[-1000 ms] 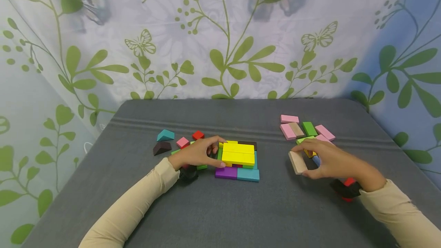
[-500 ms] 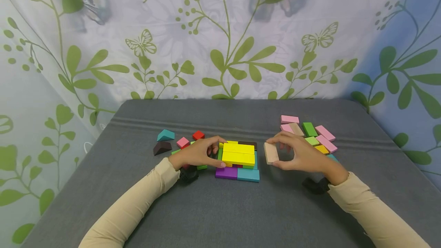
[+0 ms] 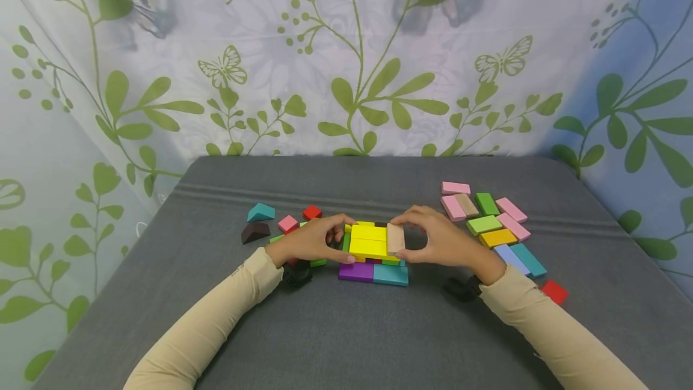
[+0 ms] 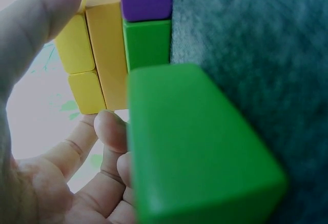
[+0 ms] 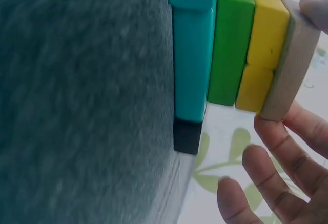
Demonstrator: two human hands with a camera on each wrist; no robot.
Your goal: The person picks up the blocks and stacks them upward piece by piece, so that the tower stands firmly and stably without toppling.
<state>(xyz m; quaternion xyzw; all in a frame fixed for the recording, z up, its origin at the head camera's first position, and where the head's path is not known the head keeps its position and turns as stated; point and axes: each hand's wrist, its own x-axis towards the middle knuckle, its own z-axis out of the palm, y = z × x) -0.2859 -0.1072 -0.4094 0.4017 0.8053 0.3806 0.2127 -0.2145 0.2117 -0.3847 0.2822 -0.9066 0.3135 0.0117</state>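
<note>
A layered stack of wooden blocks stands mid-table, with two yellow blocks side by side on top. My left hand spans their left end, thumb at the near side and index finger at the far side. My right hand pinches a natural-wood block between thumb and fingers. That block lies flat across the right end of the yellow blocks, touching them in the right wrist view. Below are a green block, a teal block and a purple block.
Several pink, green and yellow blocks lie at the right, with a red block nearest. At the left are a teal arched block, a dark brown one and small red and pink pieces. A green block stands close to my left wrist.
My right hand has carried the natural-wood block leftward from the right-hand pile onto the right end of the yellow blocks. My left hand has stayed at the stack.
</note>
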